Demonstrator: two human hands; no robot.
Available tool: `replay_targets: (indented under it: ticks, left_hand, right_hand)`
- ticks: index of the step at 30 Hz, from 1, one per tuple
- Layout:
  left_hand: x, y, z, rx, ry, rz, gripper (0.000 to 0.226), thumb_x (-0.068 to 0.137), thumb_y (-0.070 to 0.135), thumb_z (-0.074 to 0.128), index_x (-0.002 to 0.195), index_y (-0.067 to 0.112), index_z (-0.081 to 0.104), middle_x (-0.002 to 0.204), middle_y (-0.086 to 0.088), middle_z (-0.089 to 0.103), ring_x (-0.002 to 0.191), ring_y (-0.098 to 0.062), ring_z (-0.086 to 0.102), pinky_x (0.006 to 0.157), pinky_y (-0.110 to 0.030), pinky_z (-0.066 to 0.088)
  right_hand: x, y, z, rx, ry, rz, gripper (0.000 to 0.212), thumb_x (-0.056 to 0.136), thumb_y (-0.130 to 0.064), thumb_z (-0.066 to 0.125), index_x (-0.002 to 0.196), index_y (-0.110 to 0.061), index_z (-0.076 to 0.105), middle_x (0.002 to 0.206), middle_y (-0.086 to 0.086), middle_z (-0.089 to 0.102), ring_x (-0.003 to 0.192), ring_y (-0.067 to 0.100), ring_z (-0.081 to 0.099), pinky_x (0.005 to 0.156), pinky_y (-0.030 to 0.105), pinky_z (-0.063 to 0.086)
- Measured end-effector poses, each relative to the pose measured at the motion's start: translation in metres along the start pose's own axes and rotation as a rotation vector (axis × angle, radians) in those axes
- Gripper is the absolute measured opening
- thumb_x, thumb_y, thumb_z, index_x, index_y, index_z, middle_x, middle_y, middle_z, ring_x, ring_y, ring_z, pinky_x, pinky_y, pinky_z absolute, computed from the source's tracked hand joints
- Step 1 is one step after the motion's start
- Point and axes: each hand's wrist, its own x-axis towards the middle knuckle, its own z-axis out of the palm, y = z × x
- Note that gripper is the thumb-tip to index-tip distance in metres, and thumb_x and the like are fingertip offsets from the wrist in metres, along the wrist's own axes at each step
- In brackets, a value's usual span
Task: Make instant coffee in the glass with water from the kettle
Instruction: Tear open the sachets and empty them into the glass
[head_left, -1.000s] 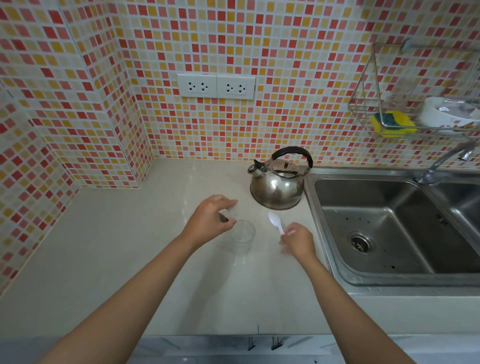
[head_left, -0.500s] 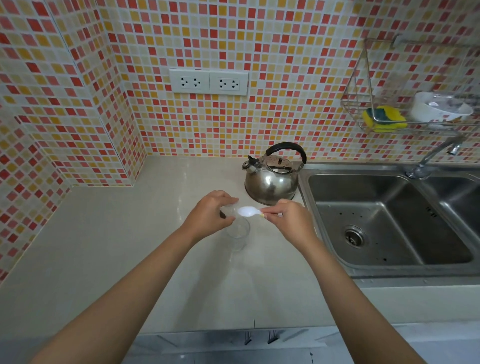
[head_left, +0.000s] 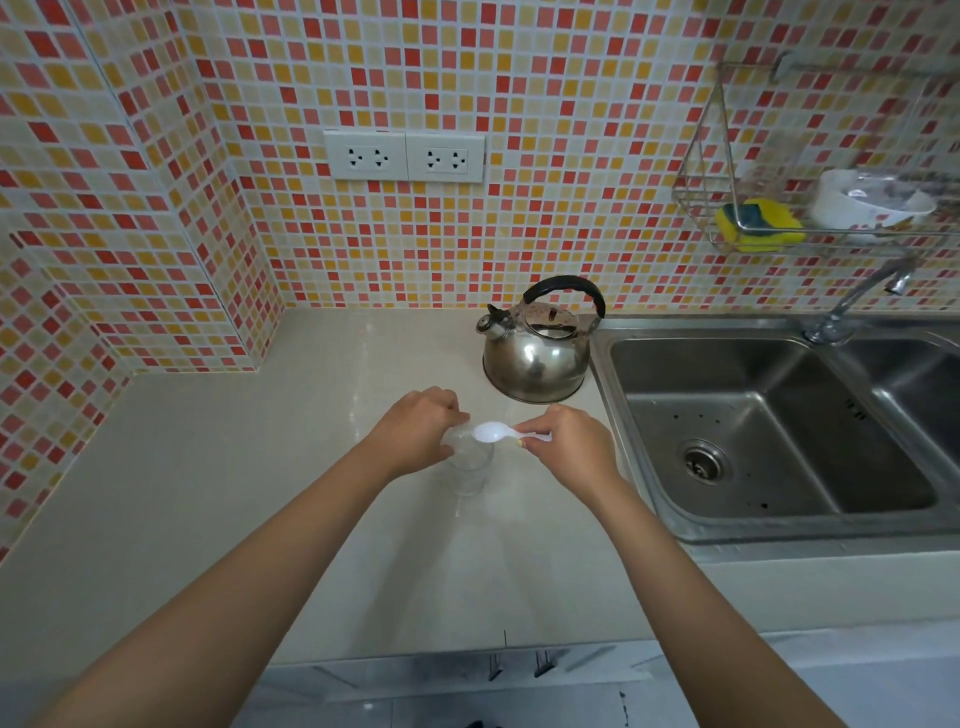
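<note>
A clear glass (head_left: 469, 470) stands on the beige counter (head_left: 218, 499) in front of the steel kettle (head_left: 537, 358), which has a black handle. My left hand (head_left: 418, 436) is curled at the glass's left rim, closed around a small clear container that its fingers mostly hide. My right hand (head_left: 569, 447) pinches the handle of a white plastic spoon (head_left: 491, 431). The spoon lies level, its bowl over the mouth of the glass and close to my left fingertips. I cannot tell what is in the spoon or the glass.
A double steel sink (head_left: 769, 431) with a tap (head_left: 862, 301) lies right of the kettle. Above it hangs a wire rack (head_left: 701, 208) with a yellow sponge (head_left: 756, 223) and a white bowl (head_left: 862, 200). Two wall sockets (head_left: 404, 156) sit on the tiled wall.
My right hand lifted the spoon from the counter and swung it left, bringing its bowl over the glass beside my left hand. My left hand stayed at the rim.
</note>
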Motion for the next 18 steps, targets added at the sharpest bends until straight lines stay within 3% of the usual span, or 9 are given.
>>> replay_targets:
  ticks: [3,11,18]
  left_hand:
    - [0.004,0.004,-0.005,0.165,-0.068,0.075,0.036,0.084,0.021,0.060,0.120,0.018,0.063,0.112,-0.004,0.060,0.102,-0.023,0.054,0.079,-0.031,0.040]
    - [0.016,0.018,-0.012,0.459,-0.130,0.230,0.025,0.083,0.003,0.052,0.099,0.015,0.067,0.097,-0.005,0.057,0.094,-0.024,0.052,0.070,-0.031,0.031]
    - [0.021,0.029,-0.019,0.569,-0.187,0.293,0.025,0.083,-0.001,0.053,0.099,0.013,0.067,0.101,-0.007,0.059,0.095,-0.026,0.053,0.070,-0.032,0.030]
  right_hand:
    - [0.000,0.001,0.004,-0.014,-0.008,0.017,0.021,0.085,-0.029,0.063,0.103,-0.032,0.073,0.093,-0.006,0.066,0.091,0.015,0.061,0.057,0.021,0.028]
    - [0.000,0.004,0.009,-0.056,-0.019,0.038,0.022,0.086,-0.027,0.062,0.105,-0.029,0.073,0.102,-0.004,0.068,0.095,0.018,0.063,0.065,0.023,0.033]
    - [0.001,0.005,0.008,-0.096,-0.006,0.038,0.023,0.087,-0.026,0.061,0.107,-0.028,0.072,0.105,-0.004,0.069,0.096,0.017,0.063,0.066,0.023,0.035]
